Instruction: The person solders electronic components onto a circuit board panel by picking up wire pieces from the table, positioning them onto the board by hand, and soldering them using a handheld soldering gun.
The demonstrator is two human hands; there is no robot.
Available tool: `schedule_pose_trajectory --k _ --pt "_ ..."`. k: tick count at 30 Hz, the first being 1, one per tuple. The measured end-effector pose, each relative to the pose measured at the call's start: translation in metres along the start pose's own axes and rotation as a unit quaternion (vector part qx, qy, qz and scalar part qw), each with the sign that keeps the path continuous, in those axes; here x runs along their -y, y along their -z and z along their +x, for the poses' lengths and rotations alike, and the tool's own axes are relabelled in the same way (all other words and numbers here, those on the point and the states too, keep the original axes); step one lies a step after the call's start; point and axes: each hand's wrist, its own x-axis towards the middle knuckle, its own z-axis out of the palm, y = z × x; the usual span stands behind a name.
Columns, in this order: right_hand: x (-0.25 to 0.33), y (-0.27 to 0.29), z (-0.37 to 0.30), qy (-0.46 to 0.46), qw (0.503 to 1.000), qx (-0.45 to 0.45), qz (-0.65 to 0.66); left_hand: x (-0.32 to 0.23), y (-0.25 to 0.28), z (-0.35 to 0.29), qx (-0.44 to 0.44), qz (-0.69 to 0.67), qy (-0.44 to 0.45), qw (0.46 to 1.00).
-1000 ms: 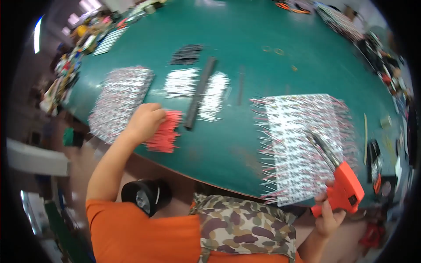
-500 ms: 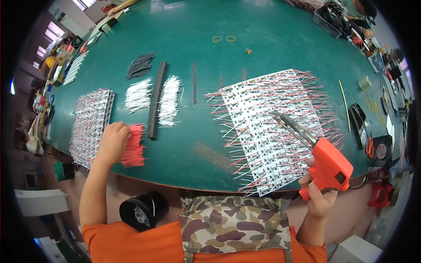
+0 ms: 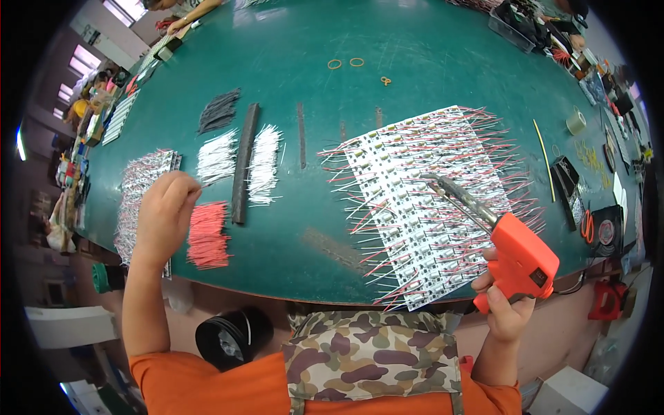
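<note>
On the green tabletop (image 3: 429, 76), a white circuit-board panel (image 3: 422, 200) is laid. Over its near edge, an orange soldering gun (image 3: 515, 256) is clasped tight in the right hand (image 3: 505, 308). Left of the panel, the left hand (image 3: 164, 207) is held loosely curled beside the red wires (image 3: 207, 235); whether its grip holds anything cannot be told.

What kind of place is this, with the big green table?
Probably an electronics assembly workshop. The right hand holds an orange soldering gun over a panel of circuit boards with wires, and piles of cut red wires lie near the left hand.

Orange short-sleeved shirt; camouflage apron over chest; forearms and hands bare.
</note>
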Motion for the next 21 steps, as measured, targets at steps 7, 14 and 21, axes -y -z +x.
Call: schedule_pose_trajectory --k 7,14,21 --pt "-0.008 0.001 -0.001 0.000 1.000 -0.008 0.003 -0.049 -0.043 0.066 0.071 -0.329 -0.055 0.940" --pt "-0.008 0.006 0.001 -0.018 1.000 -0.013 0.009 -0.101 -0.091 0.132 0.201 -0.632 0.187 0.724" --pt "-0.010 0.012 0.004 -0.039 0.999 -0.014 0.016 -0.111 -0.113 0.150 0.235 -0.661 0.240 0.671"
